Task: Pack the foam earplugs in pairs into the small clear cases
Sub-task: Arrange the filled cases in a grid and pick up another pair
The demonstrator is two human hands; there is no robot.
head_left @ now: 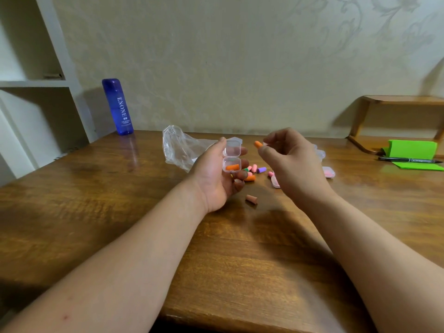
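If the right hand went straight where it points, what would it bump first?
The right hand and its orange earplug would probably meet the clear case in the left hand; depth is unclear.

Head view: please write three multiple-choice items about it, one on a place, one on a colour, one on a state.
1. Where does the blue bottle stand?
A. At the far left of the table, near the wall.
B. On the green paper.
C. Beside the pen.

2. What colour is the earplug pinched by the right grip?
A. Purple.
B. Green.
C. Orange.

3. How is the clear case in the left grip?
A. Shut.
B. Open, holding a second earplug.
C. Lying on the table.

Answers: A, it stands at the far left by the wall; C, its tip shows orange; B, the lid is swung up.
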